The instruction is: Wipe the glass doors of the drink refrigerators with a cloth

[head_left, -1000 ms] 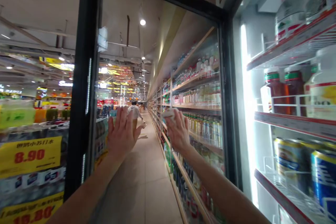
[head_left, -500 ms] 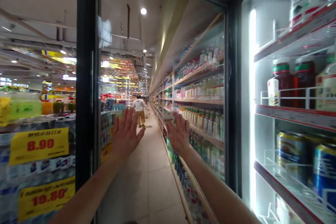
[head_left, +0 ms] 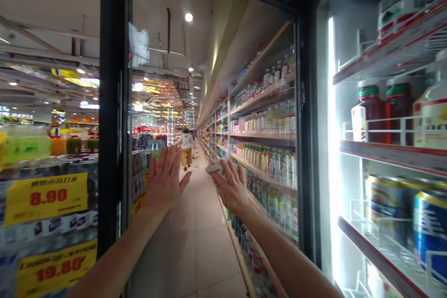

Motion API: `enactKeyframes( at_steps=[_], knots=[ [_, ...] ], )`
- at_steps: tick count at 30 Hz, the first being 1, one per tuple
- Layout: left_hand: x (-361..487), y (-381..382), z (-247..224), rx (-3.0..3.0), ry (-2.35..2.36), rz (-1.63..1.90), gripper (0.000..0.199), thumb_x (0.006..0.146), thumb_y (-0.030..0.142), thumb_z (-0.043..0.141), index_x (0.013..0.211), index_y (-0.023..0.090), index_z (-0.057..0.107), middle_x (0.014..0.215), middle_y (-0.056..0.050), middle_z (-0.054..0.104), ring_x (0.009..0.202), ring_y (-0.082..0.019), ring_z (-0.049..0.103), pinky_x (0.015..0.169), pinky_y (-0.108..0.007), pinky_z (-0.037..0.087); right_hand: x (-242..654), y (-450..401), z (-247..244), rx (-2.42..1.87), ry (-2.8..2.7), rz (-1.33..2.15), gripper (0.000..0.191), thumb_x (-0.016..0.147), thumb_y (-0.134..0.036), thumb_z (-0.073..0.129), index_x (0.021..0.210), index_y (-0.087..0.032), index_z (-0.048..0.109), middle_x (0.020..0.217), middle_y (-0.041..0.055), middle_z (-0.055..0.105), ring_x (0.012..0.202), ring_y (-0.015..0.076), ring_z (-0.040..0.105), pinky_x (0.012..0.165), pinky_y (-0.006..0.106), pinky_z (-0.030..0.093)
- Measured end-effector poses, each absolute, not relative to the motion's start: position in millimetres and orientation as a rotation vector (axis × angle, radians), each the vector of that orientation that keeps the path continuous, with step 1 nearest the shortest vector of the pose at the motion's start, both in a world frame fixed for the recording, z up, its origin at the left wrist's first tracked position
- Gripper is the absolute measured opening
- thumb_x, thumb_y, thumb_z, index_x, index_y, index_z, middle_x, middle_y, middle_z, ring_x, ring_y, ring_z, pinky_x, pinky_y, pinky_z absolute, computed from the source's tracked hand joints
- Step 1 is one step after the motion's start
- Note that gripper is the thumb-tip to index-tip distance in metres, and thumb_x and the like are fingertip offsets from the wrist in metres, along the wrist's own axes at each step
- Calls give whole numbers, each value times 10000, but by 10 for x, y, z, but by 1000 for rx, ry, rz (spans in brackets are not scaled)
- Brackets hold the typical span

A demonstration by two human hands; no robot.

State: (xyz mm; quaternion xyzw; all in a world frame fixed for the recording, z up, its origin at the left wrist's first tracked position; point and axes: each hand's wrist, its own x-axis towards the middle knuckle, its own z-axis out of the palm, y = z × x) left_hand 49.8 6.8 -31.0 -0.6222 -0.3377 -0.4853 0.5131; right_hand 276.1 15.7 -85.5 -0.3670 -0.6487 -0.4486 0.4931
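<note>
Though set well apart from the hands, at far left: yellow price signs (head_left: 47, 199) fronting packed drinks. Next, black frame (head_left: 113, 102) of an open glass door, bounding a clear pane (head_left: 153, 4). Left hand (head_left: 165, 179): spread, fingers up, thumb out, palm toward the pane and seemingly flat on it, nothing in grip. Beyond the glass, well off in the aisle: a person (head_left: 186, 142). Right hand (head_left: 233, 191): fingers bent over a white cloth (head_left: 214, 166), apparently pressing it to the pane; exact contact not clear. Behind, through the glass: rows of bottled drinks (head_left: 265, 158). Far right: lit cooler shelves (head_left: 391, 149) with bottles (head_left: 368, 91) and cans (head_left: 387, 205).

Handling, by judgement: cloth best kept flat under all fingers, pressure even, strokes overlapping, left palm steadying the door against swinging.

Against half a second ago: right hand and cloth lower and farther left, nearer the left hand; left hand in about the same place.
</note>
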Motion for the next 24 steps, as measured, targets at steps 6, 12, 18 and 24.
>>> enactKeyframes(
  at_steps=[6, 12, 18, 24],
  knots=[
    [513, 36, -325, -1520, -815, -1200, 718, 880, 405, 477, 1468, 151, 152, 1463, -174, 336, 1405, -273, 204, 1144, -491, 133, 3678, 243, -841, -1126, -1055, -865, 419, 918, -267, 329, 1283, -214, 528, 1478, 143, 325, 1366, 273, 289, 1059, 525, 276],
    [536, 26, -319, -1549, -834, -1236, 700, 887, 416, 462, 1466, 159, 164, 1470, -169, 323, 1406, -271, 200, 1143, -496, 133, 3265, 229, -798, -1103, -1082, -856, 431, 908, -257, 351, 1312, -230, 499, 1488, 146, 295, 1383, 301, 245, 1045, 562, 277],
    [577, -8, -567, -1633, -781, -1124, 651, 919, 391, 408, 1471, 213, 112, 1454, -123, 364, 1405, -221, 204, 1155, -465, 100, 3207, 194, -911, -980, -1402, -1075, 390, 896, -247, 404, 1261, -285, 538, 1461, 113, 354, 1386, 256, 255, 1074, 510, 256],
    [604, -28, -670, -1624, -788, -1100, 659, 913, 393, 417, 1469, 196, 122, 1456, -119, 354, 1411, -218, 175, 1159, -461, 85, 3581, 253, -872, -1165, -875, -839, 467, 918, -256, 309, 1365, -197, 431, 1484, 188, 293, 1371, 305, 277, 1006, 579, 317]
  ],
)
